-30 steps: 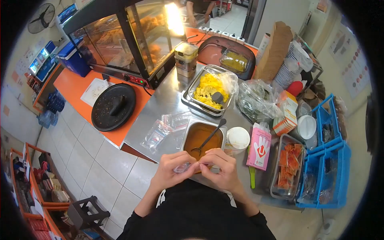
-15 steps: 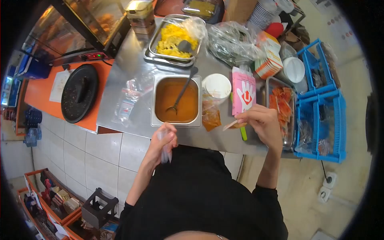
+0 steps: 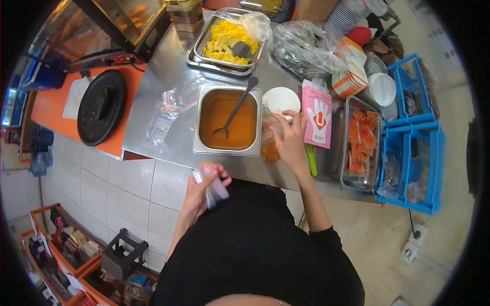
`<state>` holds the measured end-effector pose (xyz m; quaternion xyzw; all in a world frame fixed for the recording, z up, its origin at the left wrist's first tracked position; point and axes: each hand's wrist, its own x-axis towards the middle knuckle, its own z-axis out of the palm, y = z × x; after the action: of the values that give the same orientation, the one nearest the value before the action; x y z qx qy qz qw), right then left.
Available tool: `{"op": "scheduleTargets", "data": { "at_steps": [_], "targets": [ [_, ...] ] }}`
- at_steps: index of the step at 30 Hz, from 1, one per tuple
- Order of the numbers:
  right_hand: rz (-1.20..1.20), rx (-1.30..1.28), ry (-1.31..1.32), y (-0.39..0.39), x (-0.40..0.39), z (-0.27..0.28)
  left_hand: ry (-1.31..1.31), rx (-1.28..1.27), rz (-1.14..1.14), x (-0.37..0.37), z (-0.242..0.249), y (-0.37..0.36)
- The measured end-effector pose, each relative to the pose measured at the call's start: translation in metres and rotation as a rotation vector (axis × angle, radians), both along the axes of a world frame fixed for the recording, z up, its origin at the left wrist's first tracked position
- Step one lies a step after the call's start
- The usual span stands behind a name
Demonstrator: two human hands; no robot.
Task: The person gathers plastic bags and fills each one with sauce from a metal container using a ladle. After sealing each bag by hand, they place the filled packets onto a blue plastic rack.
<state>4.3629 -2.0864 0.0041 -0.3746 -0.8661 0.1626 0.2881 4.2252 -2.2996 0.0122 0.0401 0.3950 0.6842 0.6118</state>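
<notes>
My left hand [image 3: 206, 186] is closed round a clear plastic bag [image 3: 217, 190] in front of the counter's edge. Fingers bent, my right hand [image 3: 291, 135] hovers over a clear bag of orange sauce [image 3: 270, 148]; whether it touches the bag I cannot tell. To its left is a steel pan of orange sauce [image 3: 209, 122] with a dark ladle [image 3: 236, 113] in it. A white round lid [image 3: 282, 101] lies just behind the right hand. The pink glove box [image 3: 317, 115] and a green handle [image 3: 311, 160] are to its right.
A tray of yellow food [image 3: 227, 43] and a bag of greens [image 3: 301, 51] stand at the back. Orange-red packets fill a steel tray [image 3: 343, 168] near blue baskets [image 3: 413, 163]. Small plastic bags [image 3: 162, 122] lie left of the pan, beyond them a black lid [image 3: 101, 108].
My right hand has moved left from the glove box to the sauce bag, and the pale strip it held no longer shows. The bag in my left hand is more visible. The view has shifted slightly.
</notes>
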Motion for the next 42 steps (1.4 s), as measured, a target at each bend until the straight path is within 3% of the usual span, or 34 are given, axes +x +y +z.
{"op": "scheduleTargets", "data": {
  "at_steps": [2, 4, 8, 10, 15, 17, 18, 20, 22, 24, 25, 28, 29, 30, 32, 33, 40, 42],
  "targets": [
    [0.135, -0.213, 0.164, -0.027, -0.012, 0.028, 0.118, -0.077, 0.255, 0.004, 0.013, 0.017],
    [0.379, -0.782, 0.133, -0.059, -0.021, 0.068, 0.103, -0.024, 0.294, 0.002, 0.015, 0.026],
    [0.475, -0.523, 0.165, -0.077, -0.038, 0.047, 0.08, 0.072, 0.221, 0.0, 0.033, 0.037],
    [0.385, -0.833, 0.304, -0.071, -0.04, 0.05, 0.29, 0.019, 0.205, -0.003, 0.036, 0.037],
    [0.359, -0.813, 0.364, -0.075, -0.048, 0.058, 0.452, 0.056, 0.294, -0.011, 0.027, 0.034],
    [0.444, -0.289, 0.336, -0.074, -0.05, 0.049, 0.474, 0.074, 0.349, -0.01, 0.027, 0.034],
    [0.452, -0.285, 0.34, -0.073, -0.049, 0.052, 0.612, 0.025, 0.352, -0.01, 0.027, 0.034],
    [0.491, -0.655, 0.295, -0.07, -0.048, 0.062, 0.755, -0.027, 0.365, -0.011, 0.027, 0.03],
    [0.52, -0.648, 0.274, -0.065, -0.049, 0.069, 1.109, -0.141, 0.43, -0.014, 0.026, 0.024],
    [0.401, -0.857, 0.487, -0.062, -0.051, 0.074, 0.99, -0.119, 0.484, -0.03, 0.016, 0.015],
    [0.377, -0.744, 0.486, -0.059, -0.053, 0.074, 0.858, -0.096, 0.523, -0.034, 0.018, 0.013],
    [0.363, -0.704, 0.46, -0.061, -0.055, 0.081, 0.815, -0.036, 0.56, -0.026, 0.04, 0.012],
    [0.397, -0.62, 0.511, -0.068, -0.058, 0.084, 0.872, -0.068, 0.391, -0.023, 0.048, 0.008],
    [0.399, -0.614, 0.514, -0.073, -0.061, 0.085, 0.875, -0.062, 0.393, -0.02, 0.059, 0.01],
    [0.507, -0.402, 0.495, -0.08, -0.062, 0.089, 1.261, -0.01, 0.281, -0.014, 0.075, 0.015],
    [0.508, -0.321, 0.47, -0.082, -0.063, 0.093, 1.247, -0.012, 0.322, -0.016, 0.073, 0.016],
    [0.542, -0.556, 0.463, -0.075, -0.061, 0.099, 1.194, 0.041, 0.26, -0.026, 0.073, 0.011],
    [0.568, -0.466, 0.418, -0.072, -0.062, 0.1, 1.441, -0.072, 0.279, -0.024, 0.077, 0.014]
  ]
}}
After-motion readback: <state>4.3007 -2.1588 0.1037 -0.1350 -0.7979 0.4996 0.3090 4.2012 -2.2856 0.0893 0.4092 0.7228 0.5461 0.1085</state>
